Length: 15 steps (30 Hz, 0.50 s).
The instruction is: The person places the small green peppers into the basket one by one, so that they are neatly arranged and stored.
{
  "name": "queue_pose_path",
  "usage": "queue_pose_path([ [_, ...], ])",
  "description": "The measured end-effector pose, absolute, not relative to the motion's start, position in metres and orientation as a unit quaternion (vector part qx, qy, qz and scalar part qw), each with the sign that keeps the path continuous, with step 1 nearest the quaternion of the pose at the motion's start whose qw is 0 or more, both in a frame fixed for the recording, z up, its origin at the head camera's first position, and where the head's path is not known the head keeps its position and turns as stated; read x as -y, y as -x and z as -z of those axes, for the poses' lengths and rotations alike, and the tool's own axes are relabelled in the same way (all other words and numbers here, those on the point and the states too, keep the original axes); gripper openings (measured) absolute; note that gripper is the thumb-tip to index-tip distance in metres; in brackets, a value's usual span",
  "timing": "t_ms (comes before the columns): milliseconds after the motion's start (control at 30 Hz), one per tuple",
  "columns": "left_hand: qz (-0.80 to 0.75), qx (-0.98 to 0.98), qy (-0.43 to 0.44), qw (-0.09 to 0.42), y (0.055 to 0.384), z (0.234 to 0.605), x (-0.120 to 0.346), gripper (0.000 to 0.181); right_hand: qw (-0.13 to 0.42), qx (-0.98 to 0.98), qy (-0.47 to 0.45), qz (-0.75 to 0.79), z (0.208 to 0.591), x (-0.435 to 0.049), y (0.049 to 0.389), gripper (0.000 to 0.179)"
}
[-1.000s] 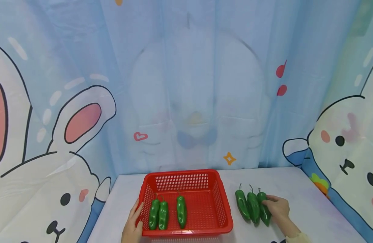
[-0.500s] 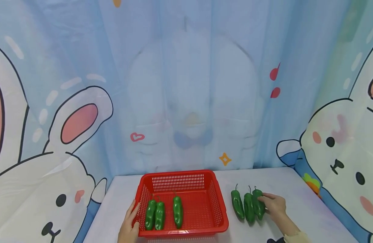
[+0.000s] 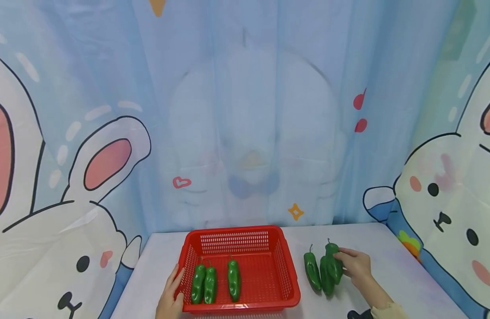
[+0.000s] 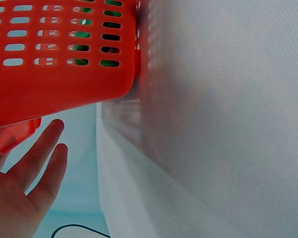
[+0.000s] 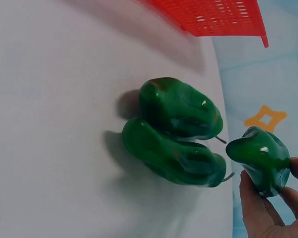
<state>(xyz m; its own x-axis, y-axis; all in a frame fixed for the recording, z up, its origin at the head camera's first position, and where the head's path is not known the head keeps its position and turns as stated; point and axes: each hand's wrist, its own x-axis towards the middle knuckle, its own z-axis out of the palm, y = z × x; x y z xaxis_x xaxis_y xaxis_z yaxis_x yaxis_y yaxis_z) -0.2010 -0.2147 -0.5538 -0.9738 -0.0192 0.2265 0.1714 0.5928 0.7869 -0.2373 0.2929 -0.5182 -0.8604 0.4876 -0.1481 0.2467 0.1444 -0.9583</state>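
My right hand [image 3: 356,266] pinches a green pepper [image 5: 263,158] between thumb and fingers, lifted off the table with its stem end up in the head view. Just left of it lie two more green peppers, the outer one [image 3: 312,271] and the nearer one [image 5: 184,158], which the held pepper partly covers in the head view. A red plastic basket [image 3: 237,230] stands in the middle, three green peppers inside, one of them [image 3: 234,280] apart from the others. At the basket's left rim rests my left hand [image 3: 171,294], its fingers straight [image 4: 49,173]; its thumb is hidden in the left wrist view.
A white cloth [image 3: 380,248] covers the table. Beneath the basket, part of another red rim or a reflection shows at the front edge. Behind the table hangs a light blue curtain [image 3: 253,110] printed with cartoon rabbits. A black item [image 3: 358,314] sits by the right wrist.
My right hand has raised the rightmost pepper from the table and carried it slightly left, over its neighbour. The left hand stays at the basket rim. The head view has shifted slightly.
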Motion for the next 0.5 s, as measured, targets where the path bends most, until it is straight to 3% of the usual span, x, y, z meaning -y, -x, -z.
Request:
queue_pose_path([
  [500, 0.439, 0.886, 0.063, 0.134, 0.203, 0.559, 0.216, 0.065, 0.078, 0.752, 0.217, -0.618, 0.504, -0.278, 0.239, 0.051],
])
